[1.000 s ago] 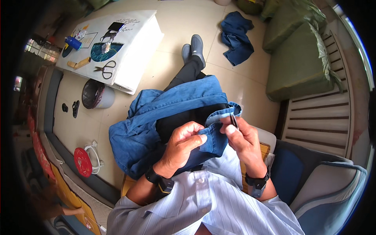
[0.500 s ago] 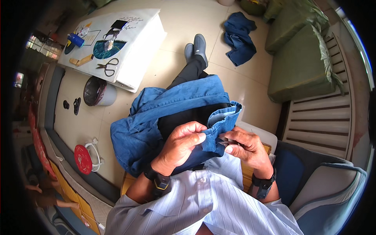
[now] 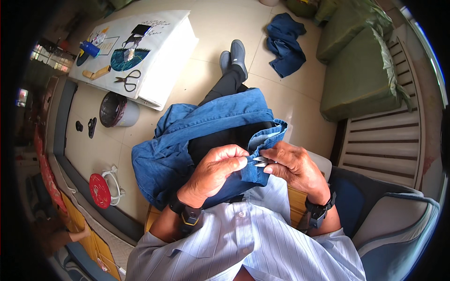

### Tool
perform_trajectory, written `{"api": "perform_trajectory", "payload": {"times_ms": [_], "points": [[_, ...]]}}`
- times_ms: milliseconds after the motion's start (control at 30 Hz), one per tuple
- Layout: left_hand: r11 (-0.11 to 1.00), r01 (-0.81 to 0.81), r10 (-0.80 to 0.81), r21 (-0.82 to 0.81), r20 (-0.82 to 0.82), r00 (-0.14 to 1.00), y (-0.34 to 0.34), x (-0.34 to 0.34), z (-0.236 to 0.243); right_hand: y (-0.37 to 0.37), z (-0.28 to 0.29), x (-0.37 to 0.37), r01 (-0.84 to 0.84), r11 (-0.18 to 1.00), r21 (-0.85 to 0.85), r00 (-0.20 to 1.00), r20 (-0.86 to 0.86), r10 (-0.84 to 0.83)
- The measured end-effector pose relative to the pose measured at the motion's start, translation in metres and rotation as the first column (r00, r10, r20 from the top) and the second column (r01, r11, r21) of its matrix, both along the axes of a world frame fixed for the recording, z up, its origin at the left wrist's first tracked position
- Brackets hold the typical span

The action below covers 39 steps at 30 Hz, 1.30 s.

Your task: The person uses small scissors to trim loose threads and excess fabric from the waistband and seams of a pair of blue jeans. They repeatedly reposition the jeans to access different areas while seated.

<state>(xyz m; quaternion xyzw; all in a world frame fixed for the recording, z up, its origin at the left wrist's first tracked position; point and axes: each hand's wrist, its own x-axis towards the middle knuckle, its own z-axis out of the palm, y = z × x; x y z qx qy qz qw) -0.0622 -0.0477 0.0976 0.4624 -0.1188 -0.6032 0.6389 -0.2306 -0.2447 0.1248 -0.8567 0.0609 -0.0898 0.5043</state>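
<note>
Snipping at a blue denim garment [image 3: 206, 126] spread across my lap.

My left hand [image 3: 216, 168] is curled closed, pinching the denim's folded edge; my right hand [image 3: 293, 164] is closed around small metal thread snips [image 3: 260, 161], their tips at that edge, between both hands.

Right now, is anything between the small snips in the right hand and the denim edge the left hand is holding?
Nothing visible. The metal snips in the right hand point straight at the denim garment edge pinched by the left hand, with no object in between.
</note>
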Motion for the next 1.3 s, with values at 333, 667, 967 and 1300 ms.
{"api": "perform_trajectory", "payload": {"times_ms": [333, 667, 967, 1300], "points": [[1.000, 0.015, -0.015, 0.021, -0.020, 1.000, -0.0024, 0.0003, -0.0070, -0.0053, -0.0033, -0.0005, -0.004, 0.995, -0.100, 0.998, 0.058, 0.010], [0.999, 0.035, -0.034, 0.040, -0.011, 0.999, -0.0065, -0.0020, -0.0013, -0.0058, -0.0036, 0.0007, -0.006, 0.993, -0.121, 0.996, 0.089, 0.016], [0.998, 0.038, -0.038, 0.045, 0.005, 0.999, -0.0079, -0.0027, -0.0012, -0.0048, -0.0051, 0.0024, -0.011, 0.989, -0.146, 0.992, 0.120, 0.029], [0.998, 0.047, -0.046, 0.030, -0.012, 0.999, -0.0080, -0.0004, -0.0018, -0.0040, -0.0039, 0.0057, -0.011, 0.982, -0.187, 0.989, 0.141, 0.038]]}}
